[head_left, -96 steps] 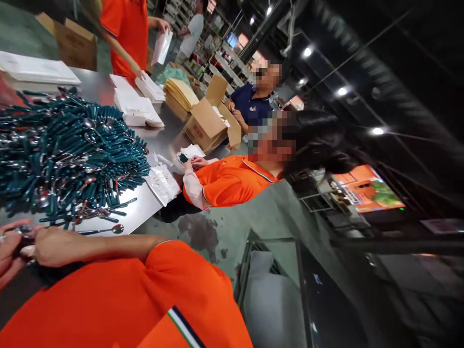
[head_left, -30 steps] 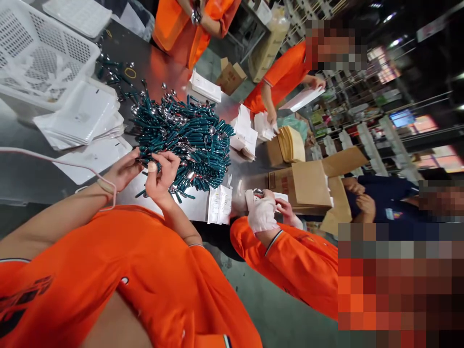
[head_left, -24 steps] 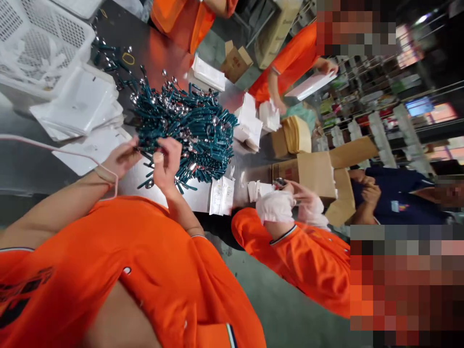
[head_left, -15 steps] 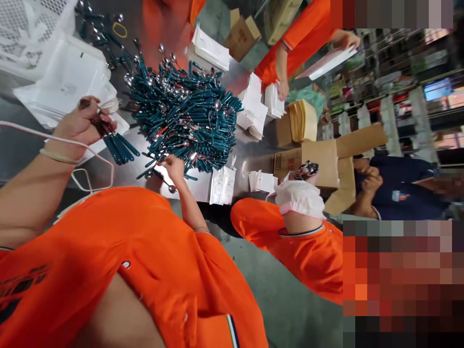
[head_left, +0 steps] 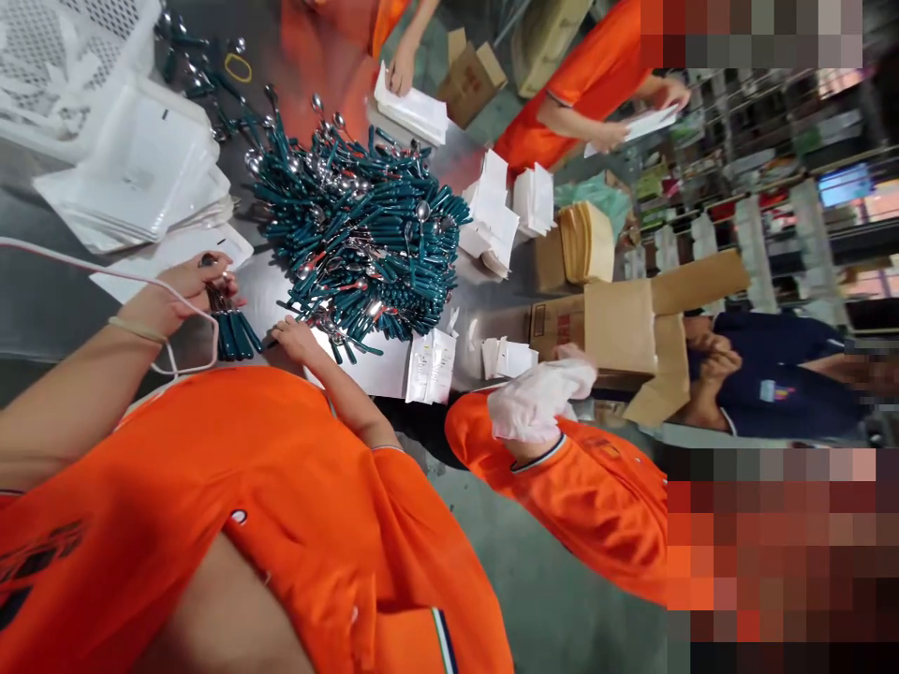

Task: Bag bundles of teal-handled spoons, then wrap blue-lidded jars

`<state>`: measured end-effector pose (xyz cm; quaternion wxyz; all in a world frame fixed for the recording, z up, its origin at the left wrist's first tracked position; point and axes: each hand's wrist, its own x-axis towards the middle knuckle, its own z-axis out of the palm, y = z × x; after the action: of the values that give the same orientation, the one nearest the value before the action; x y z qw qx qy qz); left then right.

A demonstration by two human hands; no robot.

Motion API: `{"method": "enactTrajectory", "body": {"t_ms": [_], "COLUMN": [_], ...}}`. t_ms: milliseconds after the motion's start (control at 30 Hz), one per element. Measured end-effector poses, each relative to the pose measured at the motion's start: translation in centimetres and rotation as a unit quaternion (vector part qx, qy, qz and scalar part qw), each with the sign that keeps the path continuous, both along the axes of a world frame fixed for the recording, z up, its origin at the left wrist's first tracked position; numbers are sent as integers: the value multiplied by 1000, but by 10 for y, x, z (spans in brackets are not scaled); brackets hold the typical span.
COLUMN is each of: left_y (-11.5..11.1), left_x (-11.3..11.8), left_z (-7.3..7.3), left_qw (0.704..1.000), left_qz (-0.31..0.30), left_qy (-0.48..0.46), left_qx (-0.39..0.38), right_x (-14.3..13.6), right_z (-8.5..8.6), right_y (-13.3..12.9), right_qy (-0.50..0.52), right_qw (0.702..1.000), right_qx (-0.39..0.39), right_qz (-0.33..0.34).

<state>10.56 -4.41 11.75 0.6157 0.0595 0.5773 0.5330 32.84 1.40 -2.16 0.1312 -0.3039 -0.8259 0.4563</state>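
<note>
Currently the L hand (head_left: 184,281) has its grip closed round a bunch of teal-handled shiny metal spoons (head_left: 235,333), handles sticking out, nr the edge of the grey metal table (head_left: 261,281). R hand (head_left: 296,342) is just beside the big loose heap of teal-handled metal cutlery (head_left: 365,220), fingers bent; can't tell if its grip holds anything.
</note>
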Motion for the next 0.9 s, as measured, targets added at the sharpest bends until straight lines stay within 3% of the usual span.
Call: {"method": "enactTrajectory", "body": {"t_ms": [100, 233, 300, 400, 500, 600, 667, 733, 833, 900], "left_y": [-3, -2, 1, 3, 3, 3, 3, 4, 6, 9], "left_x": [-2, 3, 7, 13, 18, 21, 20, 18, 13, 14], "left_z": [-6, -13, -19, -26, -30, -30, -29, -27, -21, -17], "left_qw": [998, 997, 996, 994, 992, 990, 989, 992, 997, 997], "left_qz": [10, -2, -15, -45, -63, -78, -82, -66, -8, 33], "left_qy": [-18, -45, -57, -69, -76, -85, -92, -90, -76, -58], "left_qx": [-54, -70, -73, -74, -82, -84, -76, -64, -15, 39], "right_x": [12, 30, 34, 28, 14, 3, 1, 2, 3, 0], "right_z": [12, 45, 65, 93, 113, 124, 125, 122, 107, 95], "right_y": [11, 16, 13, 3, -8, -14, -15, -13, -14, -18], "right_qy": [25, 98, 144, 155, 127, 93, 69, 59, 71, 69], "right_qw": [999, 985, 975, 980, 956, 932, 929, 949, 995, 971], "right_qx": [21, 60, 82, 122, 167, 182, 163, 115, -42, -211], "right_qz": [7, -126, -145, 23, 206, 299, 326, 287, 53, -84]}}
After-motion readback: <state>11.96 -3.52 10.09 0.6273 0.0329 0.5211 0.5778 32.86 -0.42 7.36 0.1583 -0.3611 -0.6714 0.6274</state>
